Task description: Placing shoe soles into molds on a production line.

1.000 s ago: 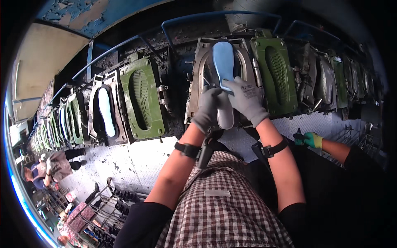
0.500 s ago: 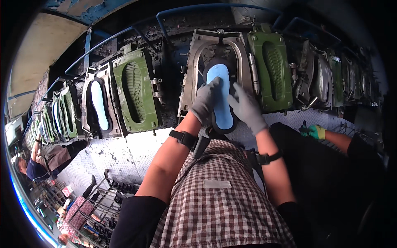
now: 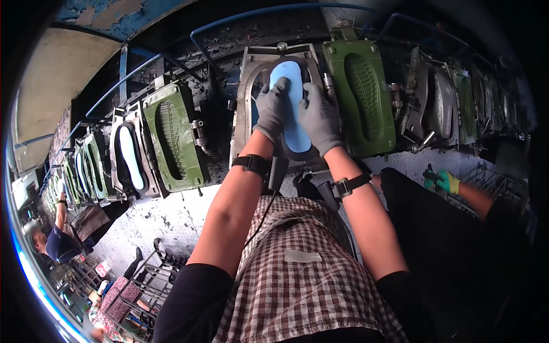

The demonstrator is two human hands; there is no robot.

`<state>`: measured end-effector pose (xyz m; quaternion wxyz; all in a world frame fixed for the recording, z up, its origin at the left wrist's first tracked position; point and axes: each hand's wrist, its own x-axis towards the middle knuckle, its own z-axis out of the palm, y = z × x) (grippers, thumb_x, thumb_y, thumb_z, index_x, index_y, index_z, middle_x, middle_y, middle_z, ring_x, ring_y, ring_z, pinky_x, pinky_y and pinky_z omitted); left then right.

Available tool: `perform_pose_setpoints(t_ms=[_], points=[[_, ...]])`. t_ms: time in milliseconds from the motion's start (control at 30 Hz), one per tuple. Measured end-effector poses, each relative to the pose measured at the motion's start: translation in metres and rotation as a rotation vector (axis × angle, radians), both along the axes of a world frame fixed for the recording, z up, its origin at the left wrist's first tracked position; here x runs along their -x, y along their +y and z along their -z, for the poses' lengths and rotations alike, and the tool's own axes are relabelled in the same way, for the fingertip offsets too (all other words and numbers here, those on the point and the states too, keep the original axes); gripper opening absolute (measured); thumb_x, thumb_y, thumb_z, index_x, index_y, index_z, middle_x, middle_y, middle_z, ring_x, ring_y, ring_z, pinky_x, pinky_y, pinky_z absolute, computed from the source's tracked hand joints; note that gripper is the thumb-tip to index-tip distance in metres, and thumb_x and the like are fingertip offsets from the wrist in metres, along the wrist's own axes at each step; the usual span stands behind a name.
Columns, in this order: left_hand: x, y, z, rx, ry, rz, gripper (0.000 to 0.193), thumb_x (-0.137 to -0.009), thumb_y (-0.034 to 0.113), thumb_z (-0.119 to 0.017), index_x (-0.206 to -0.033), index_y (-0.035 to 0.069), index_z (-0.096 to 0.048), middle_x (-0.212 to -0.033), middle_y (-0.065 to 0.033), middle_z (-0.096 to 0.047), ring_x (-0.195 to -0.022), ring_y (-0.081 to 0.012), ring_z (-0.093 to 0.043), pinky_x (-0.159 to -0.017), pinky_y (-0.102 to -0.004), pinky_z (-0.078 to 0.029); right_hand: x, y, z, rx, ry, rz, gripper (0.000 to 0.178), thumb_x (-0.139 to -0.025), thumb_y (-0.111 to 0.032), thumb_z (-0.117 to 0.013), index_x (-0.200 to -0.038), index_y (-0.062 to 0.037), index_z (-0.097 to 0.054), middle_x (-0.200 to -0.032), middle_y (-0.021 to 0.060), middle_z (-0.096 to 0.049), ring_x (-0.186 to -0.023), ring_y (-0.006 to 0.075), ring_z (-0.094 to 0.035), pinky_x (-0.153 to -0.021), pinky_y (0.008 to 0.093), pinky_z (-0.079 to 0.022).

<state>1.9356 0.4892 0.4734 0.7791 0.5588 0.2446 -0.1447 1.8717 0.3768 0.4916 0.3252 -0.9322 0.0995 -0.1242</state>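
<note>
A pale blue insole (image 3: 293, 108) lies lengthwise over a dark, sole-shaped piece (image 3: 313, 80), whose dark rim shows around it. Both are at a metal mould frame (image 3: 245, 108) in front of me. My left hand (image 3: 270, 108), in a grey glove, grips the left side, its thumb lying on the insole's upper face. On the other side, my right hand (image 3: 320, 117), gloved likewise, closes at the insole's right edge. The undersides of the fingers are hidden.
Open green mould halves with sole-shaped hollows (image 3: 360, 86) (image 3: 171, 137) stand to either side. Further left, another mould holds a light insole (image 3: 131, 157). A co-worker's green-gloved hand (image 3: 443, 181) is at right; another person (image 3: 60, 243) stands far left, near metal racks (image 3: 154, 274).
The insole and dark piece have moved up and slightly left, further over the mould frame. My right hand, apart from the insole before, has come in against its right edge.
</note>
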Motion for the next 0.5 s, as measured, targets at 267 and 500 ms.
perform_pose_setpoints(t_ms=[267,500], points=[[0.06,0.013,0.027,-0.57,-0.202,0.301,0.065,-0.094,0.027,-0.073,-0.144,-0.001,-0.044,-0.115,-0.0165,-0.067,-0.094,-0.0202,-0.066,-0.079,-0.0344,-0.054,0.094,-0.045,-0.015,-0.528,-0.162,0.069,0.038,-0.093,-0.009,-0.071,-0.127,-0.0009,-0.056,-0.102,0.0124,-0.071,-0.088,0.0214,-0.069,-0.075,0.0334,-0.055],[0.156,-0.085,-0.079,-0.35,-0.795,0.655,0.077,-0.092,0.026,-0.075,-0.153,0.002,-0.035,-0.153,-0.0181,-0.038,-0.134,-0.029,-0.044,-0.114,-0.0386,-0.035,0.37,-0.137,0.075,-1.124,-0.719,1.12,0.008,-0.097,-0.008,-0.06,-0.094,-0.0108,-0.053,-0.077,-0.0056,-0.047,-0.067,0.0046,-0.044,-0.058,0.026,-0.038]])
